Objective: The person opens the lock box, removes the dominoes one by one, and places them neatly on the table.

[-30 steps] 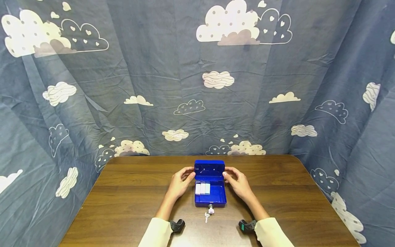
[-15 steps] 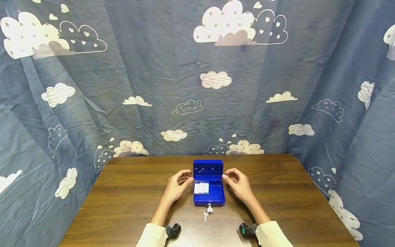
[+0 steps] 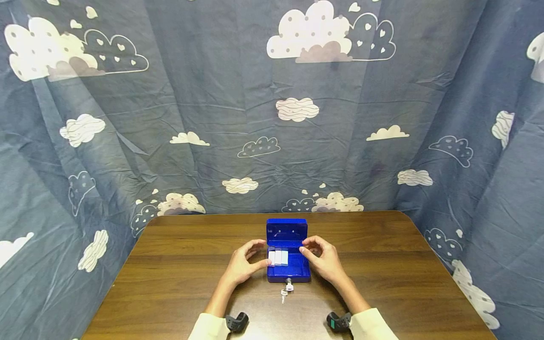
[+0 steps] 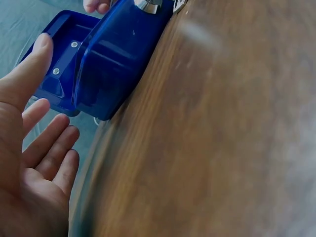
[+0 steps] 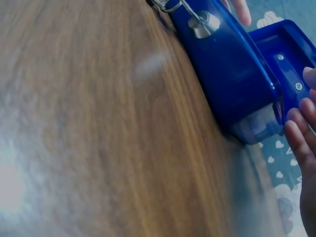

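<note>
A blue metal cash box [image 3: 299, 270] stands on the table with its lid [image 3: 286, 231] raised at the back. Three small pale blocks [image 3: 278, 257] lie side by side in its left part. My left hand [image 3: 241, 267] is at the box's left side, thumb tip over the left rim by the blocks, fingers loosely spread outside. At the right side, my right hand [image 3: 325, 260] has its thumb over the right rim near the hinge, and its fingers [image 5: 298, 133] extend loosely beside the box. A key [image 3: 290, 286] sits in the front lock [image 5: 204, 23], with a second key [image 3: 284, 294] hanging below it.
The brown wooden table [image 3: 170, 283] spreads out around the box. Behind it hangs a grey-blue curtain [image 3: 212, 94] with a cloud print. Black straps with wrist devices [image 3: 237, 322] sit at both cream sleeves [image 3: 209, 327].
Both hands have left the sides of the lid and come lower and nearer the viewer. The left thumb has moved in over the left rim, the right thumb over the right rim.
</note>
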`<action>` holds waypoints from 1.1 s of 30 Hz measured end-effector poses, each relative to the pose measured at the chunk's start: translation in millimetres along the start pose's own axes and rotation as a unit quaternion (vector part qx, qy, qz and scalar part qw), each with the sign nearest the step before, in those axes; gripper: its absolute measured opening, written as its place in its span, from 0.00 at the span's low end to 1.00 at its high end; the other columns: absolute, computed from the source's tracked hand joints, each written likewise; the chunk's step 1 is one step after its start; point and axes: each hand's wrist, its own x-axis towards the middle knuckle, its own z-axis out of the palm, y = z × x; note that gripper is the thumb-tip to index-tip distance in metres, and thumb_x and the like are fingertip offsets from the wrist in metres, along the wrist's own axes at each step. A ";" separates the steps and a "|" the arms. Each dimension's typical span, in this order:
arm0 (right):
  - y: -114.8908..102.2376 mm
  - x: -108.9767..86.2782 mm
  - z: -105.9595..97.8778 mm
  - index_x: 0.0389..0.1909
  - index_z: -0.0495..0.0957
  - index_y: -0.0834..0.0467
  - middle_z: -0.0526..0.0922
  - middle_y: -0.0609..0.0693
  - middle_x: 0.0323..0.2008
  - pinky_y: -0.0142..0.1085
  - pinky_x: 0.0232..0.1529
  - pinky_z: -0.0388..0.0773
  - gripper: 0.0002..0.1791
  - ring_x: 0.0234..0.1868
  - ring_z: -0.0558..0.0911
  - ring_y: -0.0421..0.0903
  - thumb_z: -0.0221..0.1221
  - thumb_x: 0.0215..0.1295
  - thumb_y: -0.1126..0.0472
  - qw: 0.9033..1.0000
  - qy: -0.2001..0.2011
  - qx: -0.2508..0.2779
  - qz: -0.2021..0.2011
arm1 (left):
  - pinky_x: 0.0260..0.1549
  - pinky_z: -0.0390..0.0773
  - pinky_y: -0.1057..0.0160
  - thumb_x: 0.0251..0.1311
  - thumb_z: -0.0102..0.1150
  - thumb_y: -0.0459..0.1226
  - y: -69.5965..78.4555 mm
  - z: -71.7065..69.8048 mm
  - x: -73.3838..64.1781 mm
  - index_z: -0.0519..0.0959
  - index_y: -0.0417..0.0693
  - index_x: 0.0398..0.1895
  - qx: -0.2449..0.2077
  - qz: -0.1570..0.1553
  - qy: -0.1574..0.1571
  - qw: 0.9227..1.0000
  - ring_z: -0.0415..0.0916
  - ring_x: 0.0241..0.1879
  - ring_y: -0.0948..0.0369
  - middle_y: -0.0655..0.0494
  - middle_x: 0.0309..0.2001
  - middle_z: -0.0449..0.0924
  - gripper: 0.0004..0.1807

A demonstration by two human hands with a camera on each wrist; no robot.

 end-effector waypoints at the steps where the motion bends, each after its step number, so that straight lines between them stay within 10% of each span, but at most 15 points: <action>1: -5.0 -0.5 -0.1 0.42 0.81 0.73 0.87 0.62 0.37 0.31 0.40 0.85 0.11 0.37 0.85 0.44 0.69 0.62 0.71 1.000 -0.002 -0.007 -0.007 | 0.68 0.71 0.37 0.53 0.78 0.31 -0.3 0.1 -0.9 0.76 0.37 0.63 0.001 0.003 -0.006 1.000 0.75 0.64 0.37 0.35 0.61 0.80 0.33; 14: -22.1 2.4 10.4 0.43 0.81 0.73 0.86 0.62 0.34 0.36 0.37 0.87 0.12 0.33 0.85 0.52 0.69 0.60 0.75 0.997 -0.047 -0.029 -0.062 | 0.71 0.70 0.45 0.43 0.85 0.38 0.4 2.3 -0.3 0.74 0.44 0.67 0.030 0.005 -0.046 0.998 0.74 0.67 0.43 0.42 0.63 0.79 0.45; 21: 18.7 7.3 21.0 0.44 0.82 0.65 0.86 0.56 0.35 0.40 0.35 0.87 0.13 0.33 0.84 0.41 0.72 0.60 0.68 0.993 -0.068 -0.061 -0.070 | 0.70 0.72 0.50 0.42 0.86 0.43 -0.6 2.6 0.3 0.72 0.46 0.71 0.072 -0.006 -0.069 0.995 0.76 0.66 0.50 0.46 0.64 0.79 0.49; 33: 15.0 7.0 27.8 0.43 0.82 0.65 0.84 0.57 0.33 0.35 0.34 0.83 0.13 0.32 0.82 0.47 0.72 0.58 0.68 0.985 -0.083 -0.122 -0.093 | 0.69 0.73 0.48 0.40 0.87 0.45 -1.6 4.6 -3.3 0.71 0.44 0.72 0.095 0.000 -0.071 0.993 0.77 0.65 0.50 0.45 0.63 0.80 0.53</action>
